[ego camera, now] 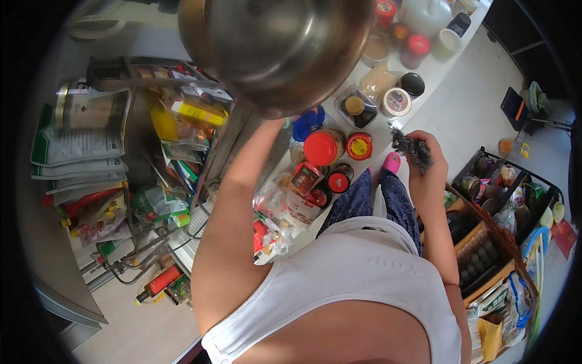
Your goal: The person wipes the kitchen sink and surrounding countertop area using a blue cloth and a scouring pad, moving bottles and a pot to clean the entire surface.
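A large dull metal pot fills the top middle, very near the camera, its rounded metal surface facing me. My left arm reaches up to its lower edge. There my left hand is mostly hidden by the pot, which it appears to hold up; the fingers are out of sight. A pale bangle circles that wrist. Lower and to the right, my right hand grips a dark, frayed steel wool scouring pad. The pad is apart from the pot and hangs above the floor, beside the white counter.
Red-lidded jars, a squarish dark jar and plastic bags crowd the counter. At left, a pull-out wire rack holds food packets. Crates of groceries and a basket stand at right on the tiled floor.
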The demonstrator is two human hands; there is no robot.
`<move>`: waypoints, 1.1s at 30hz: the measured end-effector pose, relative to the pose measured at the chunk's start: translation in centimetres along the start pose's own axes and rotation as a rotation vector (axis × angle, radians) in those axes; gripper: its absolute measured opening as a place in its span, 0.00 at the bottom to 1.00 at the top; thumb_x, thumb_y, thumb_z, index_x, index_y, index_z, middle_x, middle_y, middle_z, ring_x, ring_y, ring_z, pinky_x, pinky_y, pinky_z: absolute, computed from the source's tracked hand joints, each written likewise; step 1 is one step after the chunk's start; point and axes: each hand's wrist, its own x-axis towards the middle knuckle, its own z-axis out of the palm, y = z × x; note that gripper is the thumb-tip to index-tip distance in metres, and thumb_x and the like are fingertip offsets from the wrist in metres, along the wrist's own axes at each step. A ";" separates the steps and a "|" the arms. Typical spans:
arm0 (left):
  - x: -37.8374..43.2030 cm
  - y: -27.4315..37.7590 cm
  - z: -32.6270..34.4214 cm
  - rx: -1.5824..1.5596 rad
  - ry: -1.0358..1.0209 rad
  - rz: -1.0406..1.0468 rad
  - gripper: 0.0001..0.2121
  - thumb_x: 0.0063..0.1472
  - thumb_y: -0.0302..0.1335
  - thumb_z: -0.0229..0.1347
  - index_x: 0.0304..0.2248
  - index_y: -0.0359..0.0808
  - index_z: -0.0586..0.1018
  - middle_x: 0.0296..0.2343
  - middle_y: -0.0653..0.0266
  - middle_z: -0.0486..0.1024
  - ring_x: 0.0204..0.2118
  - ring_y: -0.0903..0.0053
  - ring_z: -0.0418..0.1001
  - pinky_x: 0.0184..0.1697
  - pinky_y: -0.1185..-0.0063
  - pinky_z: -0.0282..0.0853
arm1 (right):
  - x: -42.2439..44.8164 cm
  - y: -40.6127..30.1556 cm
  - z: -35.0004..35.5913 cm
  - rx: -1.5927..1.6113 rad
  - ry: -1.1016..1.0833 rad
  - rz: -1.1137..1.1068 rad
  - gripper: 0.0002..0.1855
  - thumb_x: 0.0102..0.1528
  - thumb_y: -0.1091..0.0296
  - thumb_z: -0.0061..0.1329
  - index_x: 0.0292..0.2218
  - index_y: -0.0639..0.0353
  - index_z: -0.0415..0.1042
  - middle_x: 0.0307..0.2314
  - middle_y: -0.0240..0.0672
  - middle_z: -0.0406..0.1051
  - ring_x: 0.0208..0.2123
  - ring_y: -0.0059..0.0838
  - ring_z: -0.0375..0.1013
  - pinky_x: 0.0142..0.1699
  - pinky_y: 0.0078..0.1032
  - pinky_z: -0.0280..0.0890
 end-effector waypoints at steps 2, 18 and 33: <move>-0.9 0.2 0.7 0.004 0.016 0.053 0.07 0.53 0.24 0.50 0.30 0.37 0.78 0.33 0.57 0.72 0.38 0.66 0.69 0.40 0.71 0.64 | -0.2 0.0 -0.4 -0.024 0.013 0.040 0.19 0.42 0.91 0.41 0.37 0.64 0.65 0.29 0.42 0.67 0.31 0.34 0.70 0.38 0.21 0.62; 2.6 -0.2 -1.0 -0.019 0.077 0.188 0.10 0.51 0.27 0.50 0.32 0.34 0.76 0.33 0.48 0.73 0.37 0.58 0.72 0.40 0.68 0.67 | -1.7 0.1 0.3 -0.116 0.073 -0.014 0.16 0.44 0.90 0.44 0.36 0.64 0.66 0.28 0.40 0.68 0.31 0.32 0.69 0.39 0.20 0.62; 3.9 -5.7 4.9 -0.206 0.084 -0.347 0.12 0.53 0.28 0.46 0.35 0.33 0.77 0.40 0.52 0.71 0.42 0.64 0.70 0.43 0.70 0.66 | -2.3 -0.1 -1.1 -0.165 0.154 0.071 0.12 0.47 0.86 0.46 0.35 0.65 0.66 0.26 0.37 0.68 0.29 0.25 0.67 0.37 0.19 0.62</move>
